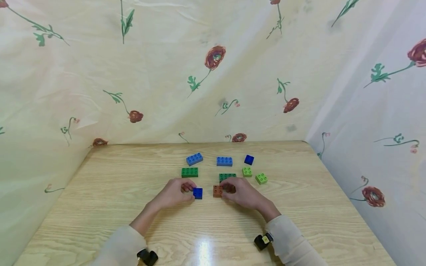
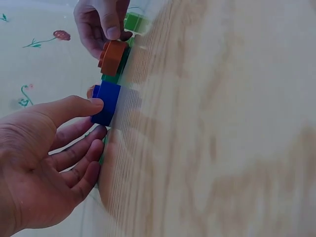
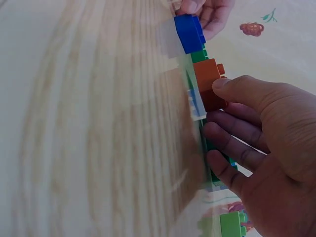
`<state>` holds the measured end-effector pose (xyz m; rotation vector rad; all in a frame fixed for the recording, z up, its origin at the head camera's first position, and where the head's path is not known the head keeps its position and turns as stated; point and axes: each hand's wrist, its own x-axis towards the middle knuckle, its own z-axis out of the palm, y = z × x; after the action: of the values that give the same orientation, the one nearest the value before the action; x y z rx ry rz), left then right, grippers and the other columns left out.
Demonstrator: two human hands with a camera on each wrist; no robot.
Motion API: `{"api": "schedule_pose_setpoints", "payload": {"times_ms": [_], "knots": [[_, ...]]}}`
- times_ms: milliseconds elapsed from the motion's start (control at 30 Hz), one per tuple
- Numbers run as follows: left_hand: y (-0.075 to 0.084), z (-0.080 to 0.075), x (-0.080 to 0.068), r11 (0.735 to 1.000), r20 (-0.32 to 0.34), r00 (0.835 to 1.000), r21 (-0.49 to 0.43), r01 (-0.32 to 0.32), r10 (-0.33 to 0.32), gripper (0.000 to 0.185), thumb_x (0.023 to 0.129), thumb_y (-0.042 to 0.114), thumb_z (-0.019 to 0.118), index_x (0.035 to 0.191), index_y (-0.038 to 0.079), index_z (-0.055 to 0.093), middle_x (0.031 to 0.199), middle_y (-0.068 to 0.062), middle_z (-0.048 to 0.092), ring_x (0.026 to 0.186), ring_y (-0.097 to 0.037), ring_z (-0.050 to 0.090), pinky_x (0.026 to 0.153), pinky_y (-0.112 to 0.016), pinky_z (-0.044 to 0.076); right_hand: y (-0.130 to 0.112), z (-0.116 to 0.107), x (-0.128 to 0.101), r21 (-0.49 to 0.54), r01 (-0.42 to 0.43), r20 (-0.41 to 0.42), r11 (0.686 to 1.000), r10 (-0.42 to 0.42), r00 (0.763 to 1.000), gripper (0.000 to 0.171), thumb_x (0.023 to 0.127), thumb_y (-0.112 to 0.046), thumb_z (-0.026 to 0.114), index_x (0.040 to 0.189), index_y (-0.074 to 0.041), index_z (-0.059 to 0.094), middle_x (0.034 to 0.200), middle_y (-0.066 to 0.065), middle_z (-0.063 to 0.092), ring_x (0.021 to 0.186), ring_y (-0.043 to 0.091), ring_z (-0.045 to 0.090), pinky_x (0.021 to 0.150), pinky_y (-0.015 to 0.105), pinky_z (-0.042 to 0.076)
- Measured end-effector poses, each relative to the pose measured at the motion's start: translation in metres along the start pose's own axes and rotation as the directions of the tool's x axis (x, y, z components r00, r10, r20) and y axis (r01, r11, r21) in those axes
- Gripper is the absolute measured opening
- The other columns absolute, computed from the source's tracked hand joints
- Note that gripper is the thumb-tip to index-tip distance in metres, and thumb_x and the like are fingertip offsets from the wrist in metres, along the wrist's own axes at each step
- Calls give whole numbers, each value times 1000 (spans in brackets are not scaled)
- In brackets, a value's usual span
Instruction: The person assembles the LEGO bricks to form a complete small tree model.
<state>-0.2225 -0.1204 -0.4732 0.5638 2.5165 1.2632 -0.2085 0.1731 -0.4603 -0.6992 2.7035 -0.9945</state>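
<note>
Light wood-grain tabletop [image 1: 116, 207] w/ rounded back corners, boxed in by cream floral cloth backdrop [image 1: 166, 74] at rear + both sides, so stray pieces prob stay on the top. Plenty of bare wood left, right and near side of the hands; brick cluster sits mid-table toward the back edge.

Left hand [image 1: 173, 194]: fingers only lightly bent, thumb tip + fingertips pinch the small dark-blue square plastic brick [image 1: 198, 193], which rests on the wood. Wrist view shows thumb [image 2: 81, 106] on the brick's side [image 2: 106, 103], other fingers loose below. Looks like a steadying hold, brick kept flat, studs up.

Right hand [image 1: 244, 194]: thumb and curled fingers grip the orange-brown plastic brick [image 1: 217, 191], also down on the table; thumb [image 3: 237, 89] presses its side [image 3: 207, 84]. The two held bricks are near each other w/ a narrow gap of wood between, open room to slide them together.

Behind the hands, loose and apart: two dark-green rectangular bricks [image 1: 189, 172] [image 1: 227, 176], the right one just beside right-hand fingers; two mid-blue rectangular bricks [image 1: 194, 159] [image 1: 224, 161]; small dark-blue square brick [image 1: 249, 159]; two lime-green square bricks [image 1: 247, 171] [image 1: 261, 178]. Rows spaced, so each can be picked w/o bumping a neighbour.

Cream sleeves [image 1: 289, 240] on both arms, black wrist cams [image 1: 263, 241] at cuffs.
</note>
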Motion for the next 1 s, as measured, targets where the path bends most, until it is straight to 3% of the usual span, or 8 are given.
{"api": "schedule_pose_setpoints", "payload": {"times_ms": [433, 1000], "knots": [[4, 10, 2, 999, -32, 999, -33, 21, -22, 31, 82, 12, 84, 111, 10, 73, 104, 0, 70, 91, -14, 60, 81, -26, 51, -14, 0, 3, -41, 55, -28, 998, -56, 998, 27, 95, -19, 75, 122, -12, 72, 108, -2, 72, 95, 12, 64, 83, 29, 56], [6, 18, 6, 999, -47, 999, 41, 2, 0, 35, 81, 19, 88, 113, 12, 74, 103, 3, 72, 87, -13, 57, 77, -27, 48, -26, 10, 15, 15, 92, -26, 996, -91, 996, 27, 96, -18, 74, 123, -15, 72, 108, -4, 72, 94, 11, 65, 80, 26, 55]]}}
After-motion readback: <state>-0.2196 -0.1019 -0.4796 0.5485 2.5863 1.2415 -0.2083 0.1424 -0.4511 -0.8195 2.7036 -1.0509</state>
